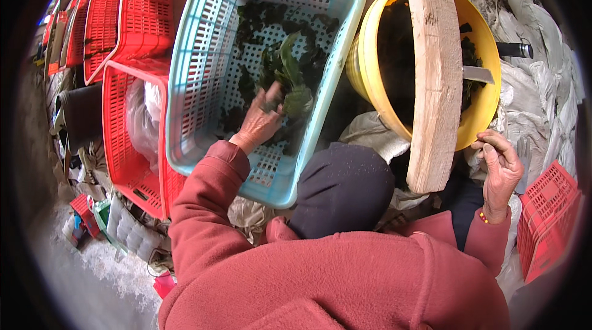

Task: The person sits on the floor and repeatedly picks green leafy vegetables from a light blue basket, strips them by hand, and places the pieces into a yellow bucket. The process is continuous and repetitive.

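My left hand (261,119) reaches into a light blue perforated basket (197,83) and grips a bunch of dark green leaves (290,77) among several loose leaves on its bottom. My right hand (501,166) hovers with curled fingers beside the lower rim of a yellow tub (487,52), holding nothing that I can see. A thick wooden plank (431,71) lies across the tub, which holds dark leaves. A knife (493,61) with a black handle rests on the plank, its blade over the tub.
Red plastic crates (129,21) stand stacked at the left, one holding a clear plastic bag (143,123). Another red crate (546,219) sits at the right. White sacks (536,95) lie behind the tub. My dark-trousered knee (342,188) rises between basket and tub.
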`<state>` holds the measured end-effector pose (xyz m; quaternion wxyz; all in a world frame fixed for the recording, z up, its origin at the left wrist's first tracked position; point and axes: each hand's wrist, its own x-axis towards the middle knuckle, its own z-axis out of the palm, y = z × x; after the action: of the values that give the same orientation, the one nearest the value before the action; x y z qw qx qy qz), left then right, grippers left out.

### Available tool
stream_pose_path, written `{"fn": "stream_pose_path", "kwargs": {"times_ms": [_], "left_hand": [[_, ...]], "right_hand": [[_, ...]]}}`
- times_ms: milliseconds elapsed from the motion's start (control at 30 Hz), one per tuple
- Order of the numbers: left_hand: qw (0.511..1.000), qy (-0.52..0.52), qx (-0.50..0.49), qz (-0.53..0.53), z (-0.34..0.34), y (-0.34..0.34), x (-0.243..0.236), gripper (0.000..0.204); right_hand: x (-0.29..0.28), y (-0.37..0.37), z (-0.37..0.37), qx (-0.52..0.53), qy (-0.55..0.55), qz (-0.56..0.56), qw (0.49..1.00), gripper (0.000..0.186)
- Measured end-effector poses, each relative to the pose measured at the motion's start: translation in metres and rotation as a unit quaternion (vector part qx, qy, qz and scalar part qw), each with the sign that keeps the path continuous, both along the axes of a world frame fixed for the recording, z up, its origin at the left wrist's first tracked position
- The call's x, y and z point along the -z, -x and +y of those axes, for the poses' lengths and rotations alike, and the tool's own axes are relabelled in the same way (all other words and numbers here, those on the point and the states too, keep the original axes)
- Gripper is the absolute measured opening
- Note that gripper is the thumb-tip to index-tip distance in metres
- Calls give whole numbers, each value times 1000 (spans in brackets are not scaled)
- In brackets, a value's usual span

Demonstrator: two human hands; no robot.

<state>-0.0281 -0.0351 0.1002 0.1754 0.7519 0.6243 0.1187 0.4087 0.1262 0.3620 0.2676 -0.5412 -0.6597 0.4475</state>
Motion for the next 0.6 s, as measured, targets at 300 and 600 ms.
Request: {"fn": "stream_pose_path", "kwargs": {"times_ms": [300, 600], "left_hand": [[967, 244, 5, 72, -9, 21, 40, 8], [985, -88, -143, 30, 85, -22, 82, 32]], "right_hand": [[1, -5, -2, -8, 10, -17, 1000, 17], [-1, 0, -1, -8, 31, -20, 999, 16]]}}
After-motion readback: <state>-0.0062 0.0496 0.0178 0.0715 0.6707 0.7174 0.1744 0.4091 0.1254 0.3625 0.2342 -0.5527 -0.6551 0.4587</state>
